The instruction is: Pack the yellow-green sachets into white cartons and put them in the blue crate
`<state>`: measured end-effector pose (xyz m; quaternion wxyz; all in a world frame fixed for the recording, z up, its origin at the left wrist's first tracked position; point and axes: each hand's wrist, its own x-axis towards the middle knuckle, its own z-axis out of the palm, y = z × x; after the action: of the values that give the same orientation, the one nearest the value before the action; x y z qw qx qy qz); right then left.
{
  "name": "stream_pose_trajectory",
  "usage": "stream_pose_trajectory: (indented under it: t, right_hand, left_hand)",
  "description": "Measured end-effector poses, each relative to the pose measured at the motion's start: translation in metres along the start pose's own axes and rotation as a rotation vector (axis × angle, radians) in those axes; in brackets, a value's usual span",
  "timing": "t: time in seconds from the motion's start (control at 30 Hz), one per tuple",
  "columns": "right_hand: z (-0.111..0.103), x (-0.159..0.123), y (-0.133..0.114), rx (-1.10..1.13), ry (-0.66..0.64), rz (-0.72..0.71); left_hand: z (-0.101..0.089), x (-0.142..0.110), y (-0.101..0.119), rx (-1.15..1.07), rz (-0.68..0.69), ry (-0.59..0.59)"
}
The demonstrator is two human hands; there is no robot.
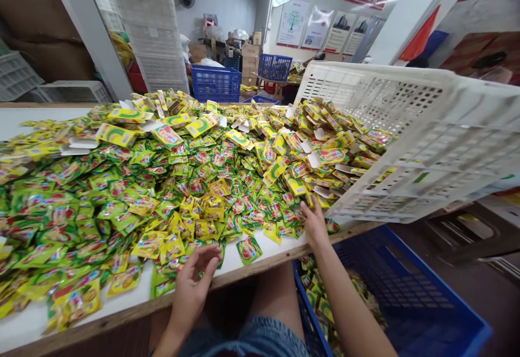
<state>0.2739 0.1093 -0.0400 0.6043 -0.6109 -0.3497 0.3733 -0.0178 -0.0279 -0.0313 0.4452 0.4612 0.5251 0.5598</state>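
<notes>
My left hand is above the table's front edge, its fingers curved and the thumb apart, with nothing visible between them. Just beyond it lie green and yellow sachets, and one green sachet rests by itself on the white tabletop. My right hand has its fingers apart at the near side of a heap of small yellow cartons, several with open white flaps. The fingertips are close to the lowest cartons; whether they touch them I cannot tell.
A white plastic crate lies tipped at the right, its mouth facing the cartons. Below the wooden table edge stands a blue crate holding more packets. Stacked white crates and a blue basket stand behind the table.
</notes>
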Motion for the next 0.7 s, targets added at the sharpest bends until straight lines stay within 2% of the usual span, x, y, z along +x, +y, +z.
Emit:
stream_pose_trajectory:
  t: [0.1,0.17,0.3,0.4,0.47,0.53,0.63,0.7]
  right_hand:
    - [0.01,-0.005,-0.001,0.094,0.049,0.009]
    - [0.017,-0.022,-0.002,0.13,0.018,0.024]
    - [0.029,-0.071,-0.002,0.16,-0.194,0.057]
    - [0.034,-0.097,-0.006,0.061,-0.354,0.012]
    - [0.038,-0.11,-0.011,-0.078,-0.465,-0.098]
    - [0.043,-0.127,-0.018,-0.268,-0.573,-0.274]
    - [0.054,-0.159,-0.028,-0.579,-0.734,-0.529]
    - [0.059,-0.177,-0.032,-0.687,-0.847,-0.631]
  left_hand:
    - [-0.005,-0.001,-0.003,-0.021,-0.022,0.008]
    - [-0.004,-0.001,-0.005,-0.026,-0.037,-0.001]
    - [0.004,0.005,-0.003,-0.016,-0.053,-0.009]
    - [0.01,0.014,0.002,0.013,-0.053,-0.052]
    - [0.014,0.022,0.005,0.022,-0.049,-0.086]
    - [0.02,0.028,0.008,0.007,-0.057,-0.097]
    - [0.03,0.034,0.013,-0.013,-0.097,-0.058]
    - [0.032,0.036,0.016,0.011,-0.109,-0.024]
